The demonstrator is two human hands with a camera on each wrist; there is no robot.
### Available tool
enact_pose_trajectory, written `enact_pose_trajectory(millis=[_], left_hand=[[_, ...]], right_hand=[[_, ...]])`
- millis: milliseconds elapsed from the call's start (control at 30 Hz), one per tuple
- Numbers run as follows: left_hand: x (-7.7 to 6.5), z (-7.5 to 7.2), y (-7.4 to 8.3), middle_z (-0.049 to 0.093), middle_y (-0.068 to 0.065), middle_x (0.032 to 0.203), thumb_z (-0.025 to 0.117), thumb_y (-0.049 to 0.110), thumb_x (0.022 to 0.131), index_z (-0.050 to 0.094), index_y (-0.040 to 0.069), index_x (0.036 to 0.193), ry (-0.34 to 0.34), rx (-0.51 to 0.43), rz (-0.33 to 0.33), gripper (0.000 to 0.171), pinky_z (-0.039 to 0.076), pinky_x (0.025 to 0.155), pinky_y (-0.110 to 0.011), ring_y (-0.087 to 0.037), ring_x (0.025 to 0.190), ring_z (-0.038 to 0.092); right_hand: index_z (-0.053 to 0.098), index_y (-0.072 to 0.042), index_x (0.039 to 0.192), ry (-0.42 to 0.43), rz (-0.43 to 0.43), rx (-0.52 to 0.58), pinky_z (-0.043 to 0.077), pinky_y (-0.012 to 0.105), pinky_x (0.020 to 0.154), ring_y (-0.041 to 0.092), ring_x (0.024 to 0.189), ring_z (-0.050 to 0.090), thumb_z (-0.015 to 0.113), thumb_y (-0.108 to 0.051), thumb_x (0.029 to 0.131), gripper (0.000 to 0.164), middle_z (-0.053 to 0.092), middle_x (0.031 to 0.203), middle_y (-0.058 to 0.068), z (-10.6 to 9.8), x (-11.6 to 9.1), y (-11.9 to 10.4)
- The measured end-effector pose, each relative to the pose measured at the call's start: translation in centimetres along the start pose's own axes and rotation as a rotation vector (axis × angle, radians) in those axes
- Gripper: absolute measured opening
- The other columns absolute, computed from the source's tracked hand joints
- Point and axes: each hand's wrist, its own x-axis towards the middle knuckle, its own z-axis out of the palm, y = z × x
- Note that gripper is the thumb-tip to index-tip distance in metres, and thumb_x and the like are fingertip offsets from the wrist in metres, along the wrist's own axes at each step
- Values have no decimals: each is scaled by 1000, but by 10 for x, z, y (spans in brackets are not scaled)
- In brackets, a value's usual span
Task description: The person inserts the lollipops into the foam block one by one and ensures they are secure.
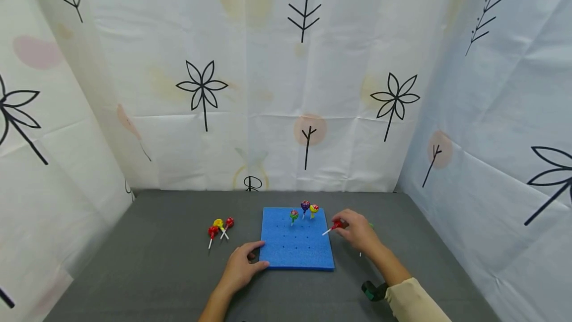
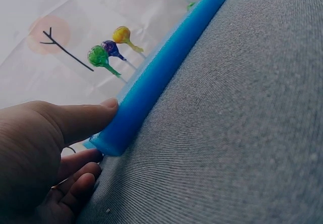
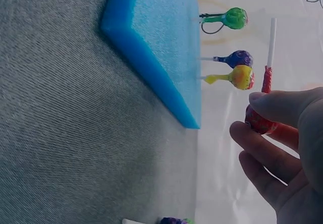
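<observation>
Red lollipop (image 3: 259, 124): I'm watching a round head in shiny red wrapping, part of it hiding behind the thumb; the wrapper is narrowing into a twisted red neck (image 3: 267, 80), and a plain white stick (image 3: 273, 42) is running straight out of it.
Where it's hanging: from the head view I'm finding it by the right edge of the blue foam board (image 1: 295, 258), its stick slanting down to the left; the right wrist view is showing it apart from the foam.
Right hand (image 1: 357, 231): thumb and fingers are pinching the lollipop by its wrapped head, leaving the stick sticking out free.
Left hand (image 1: 240, 268): thumb and forefinger are standing apart, touching the board by its near left corner, the other fingers curling loosely.
Board: it's lying flat on the gray tabletop (image 1: 165, 277), showing rows of small dark holes.
Standing in the foam: toward the far edge, a green lollipop (image 1: 293, 214), a purple lollipop (image 1: 305, 205) and a yellow lollipop (image 1: 314, 208) are standing upright, the last two close together.
Left of the board: a nearer red one (image 1: 212, 231), a loose yellow one (image 1: 218, 223) and a farther red one (image 1: 230, 222) are lying in a cluster, two sticks crossing.
Beyond the right wrist: I'm making out a bit of green (image 1: 371, 225), the arm hiding the rest.
Backdrop: pale cloth (image 1: 268, 143) is hanging behind, carrying black plant drawings.
</observation>
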Motion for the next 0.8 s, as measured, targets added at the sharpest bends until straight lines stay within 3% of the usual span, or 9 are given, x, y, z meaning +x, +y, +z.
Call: enact_pose_trajectory(millis=[267,500,800], left_hand=[[-1,0,0,61,-7,119,82,32,78,65,14,126,-4,-5,-7,54,45,77,-42,-21,95,55],[-1,0,-1,61,-7,119,81,34,78,65,14,127,-4,-3,-7,55,45,77,-43,-21,95,55],[-1,0,-1,62,-7,117,82,31,78,66,12,126,11,-6,16,53,44,77,-42,-20,93,55]], right_hand=[[70,-5,97,56,-53,87,54,38,73,17,80,64,80,6,75,26,63,95,0,7,-4,0],[70,-6,96,108,-67,89,54,33,73,16,81,64,80,7,74,27,63,95,0,16,-5,-1],[71,-5,100,153,-107,129,54,35,75,18,86,65,79,5,76,27,64,104,3,20,-4,-5]])
